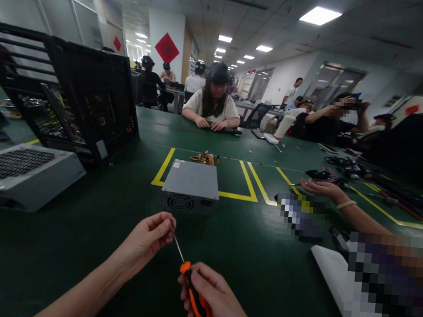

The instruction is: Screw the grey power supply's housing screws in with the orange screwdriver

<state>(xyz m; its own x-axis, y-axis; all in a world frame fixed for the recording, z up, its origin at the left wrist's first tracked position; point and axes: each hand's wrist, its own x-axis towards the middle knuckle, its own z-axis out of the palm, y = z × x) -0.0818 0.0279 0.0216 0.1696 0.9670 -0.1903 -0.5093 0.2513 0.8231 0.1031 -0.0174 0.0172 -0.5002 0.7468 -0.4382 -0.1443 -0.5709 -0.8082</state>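
My right hand (209, 291) is wrapped round the orange and black handle of a screwdriver (195, 295), whose thin metal shaft slants up and to the left. At the tip of that shaft, my left hand (155, 232) is closed in a pinch; whether a small part sits between the fingertips is too small to make out. Just beyond both hands a grey power supply unit (191, 179) rests on the green table, its fan grille and socket facing me. A bundle of coloured cables (206, 158) shows behind it.
On the left stand an open black computer case (91, 98) and another grey power supply (28, 177). A co-worker's hand (320, 187) reaches in from the right, near cables (347, 168). Yellow tape (237, 197) marks the table (131, 270). Another person (212, 99) sits opposite.
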